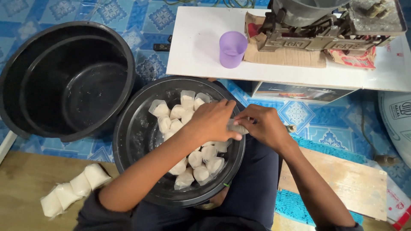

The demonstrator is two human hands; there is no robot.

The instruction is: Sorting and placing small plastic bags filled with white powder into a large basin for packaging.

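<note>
My left hand (212, 121) and my right hand (263, 125) meet over the right rim of a black round basin (132, 137) on my lap. Both hands pinch one small clear plastic packet of white stuff (236, 127) between their fingertips. The basin holds several such filled packets (188, 132), some hidden under my left forearm.
A large empty black tub (64, 81) stands at the left. A few joined white packets (72, 188) lie on the wooden floor at lower left. A white low table (201, 47) ahead carries a purple cup (232, 48) and a metal scale (329, 25). A wooden board (346, 179) lies at right.
</note>
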